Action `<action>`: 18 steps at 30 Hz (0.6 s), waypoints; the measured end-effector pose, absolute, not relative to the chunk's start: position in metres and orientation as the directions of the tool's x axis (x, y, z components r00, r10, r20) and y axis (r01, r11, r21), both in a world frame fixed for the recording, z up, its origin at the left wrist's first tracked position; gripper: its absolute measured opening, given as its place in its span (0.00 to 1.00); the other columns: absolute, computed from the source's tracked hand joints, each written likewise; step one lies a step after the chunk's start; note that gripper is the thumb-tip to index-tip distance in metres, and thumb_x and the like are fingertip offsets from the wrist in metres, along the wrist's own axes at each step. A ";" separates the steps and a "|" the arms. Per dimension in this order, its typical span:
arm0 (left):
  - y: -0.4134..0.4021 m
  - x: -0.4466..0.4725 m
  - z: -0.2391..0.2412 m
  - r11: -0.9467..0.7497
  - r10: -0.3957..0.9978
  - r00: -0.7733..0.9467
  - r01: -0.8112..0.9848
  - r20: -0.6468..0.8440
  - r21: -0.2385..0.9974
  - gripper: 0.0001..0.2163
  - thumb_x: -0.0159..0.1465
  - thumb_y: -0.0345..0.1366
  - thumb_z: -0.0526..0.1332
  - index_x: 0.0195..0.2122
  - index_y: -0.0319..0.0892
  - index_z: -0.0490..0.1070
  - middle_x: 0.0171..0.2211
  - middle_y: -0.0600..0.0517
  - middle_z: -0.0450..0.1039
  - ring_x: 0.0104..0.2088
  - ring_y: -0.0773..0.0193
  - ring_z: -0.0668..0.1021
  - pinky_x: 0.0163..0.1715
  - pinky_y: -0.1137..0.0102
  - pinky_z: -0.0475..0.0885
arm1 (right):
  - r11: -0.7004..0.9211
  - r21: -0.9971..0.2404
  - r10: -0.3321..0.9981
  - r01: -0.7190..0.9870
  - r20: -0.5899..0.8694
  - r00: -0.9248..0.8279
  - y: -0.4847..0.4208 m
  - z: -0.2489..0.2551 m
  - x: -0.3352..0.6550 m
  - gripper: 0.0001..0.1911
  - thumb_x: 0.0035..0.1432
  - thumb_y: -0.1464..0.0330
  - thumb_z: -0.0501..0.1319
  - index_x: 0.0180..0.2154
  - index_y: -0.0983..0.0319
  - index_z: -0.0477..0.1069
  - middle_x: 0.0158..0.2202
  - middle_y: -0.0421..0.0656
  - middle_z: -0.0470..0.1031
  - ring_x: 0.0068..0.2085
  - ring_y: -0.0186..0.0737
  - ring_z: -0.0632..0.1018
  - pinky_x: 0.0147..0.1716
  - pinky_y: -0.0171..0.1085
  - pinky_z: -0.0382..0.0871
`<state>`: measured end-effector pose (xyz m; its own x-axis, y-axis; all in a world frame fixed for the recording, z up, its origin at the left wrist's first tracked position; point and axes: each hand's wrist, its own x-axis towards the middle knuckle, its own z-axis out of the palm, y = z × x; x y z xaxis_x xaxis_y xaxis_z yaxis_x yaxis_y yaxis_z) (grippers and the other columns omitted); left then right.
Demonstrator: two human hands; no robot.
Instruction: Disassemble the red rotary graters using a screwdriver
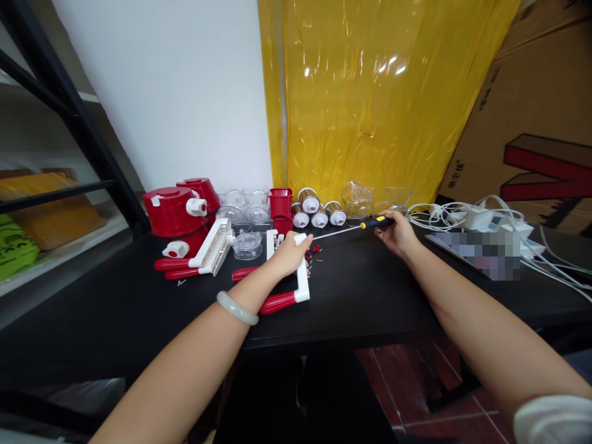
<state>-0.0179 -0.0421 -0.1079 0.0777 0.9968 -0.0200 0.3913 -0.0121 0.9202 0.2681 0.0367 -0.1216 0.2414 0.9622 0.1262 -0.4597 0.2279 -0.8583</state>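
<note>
My left hand (290,253) is closed around the upper end of a white plastic arm (302,277). A red grip (278,302) sticks out from the arm's lower end, towards the left. In my right hand (396,233) is a long screwdriver (379,221) with a black and yellow handle. Its thin shaft points left and the tip reaches the white arm beside my left fingers; whether it sits in a screw I cannot tell. Small red parts (317,248) and several screws (319,260) lie on the black table just right of my left hand.
Red housings (169,211) with white knobs stand at the left, near white arms with red grips (178,269). Behind are clear plastic cups (256,206), red containers (280,202) and metal drums (319,216). White cables (462,213) and a tablet-like device (476,254) lie right.
</note>
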 end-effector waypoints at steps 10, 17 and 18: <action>-0.041 -0.018 -0.108 0.003 0.997 0.064 0.388 -0.030 0.921 0.24 0.62 0.55 0.57 0.50 0.42 0.57 0.19 0.55 0.67 0.19 0.58 0.74 0.22 0.63 0.72 | 0.314 -0.921 0.921 -0.229 0.237 0.309 0.044 -0.132 0.270 0.12 0.52 0.60 0.65 0.26 0.58 0.66 0.12 0.30 0.55 0.13 0.28 0.59 0.14 0.29 0.62; -0.040 -0.019 -0.109 -0.006 0.996 0.080 0.389 -0.028 0.921 0.24 0.62 0.55 0.57 0.50 0.42 0.57 0.19 0.55 0.67 0.19 0.56 0.75 0.22 0.63 0.72 | 0.194 -0.869 0.963 -0.456 0.080 0.257 0.037 -0.120 0.265 0.05 0.48 0.70 0.62 0.28 0.59 0.65 0.19 0.33 0.64 0.18 0.29 0.64 0.17 0.29 0.64; -0.041 -0.019 -0.109 -0.004 0.996 0.083 0.384 -0.030 0.923 0.24 0.62 0.55 0.57 0.50 0.42 0.56 0.19 0.55 0.67 0.19 0.56 0.75 0.22 0.62 0.72 | 0.185 -0.861 0.966 -0.475 0.069 0.251 0.036 -0.119 0.266 0.05 0.47 0.71 0.61 0.28 0.59 0.65 0.20 0.34 0.65 0.20 0.29 0.66 0.18 0.30 0.65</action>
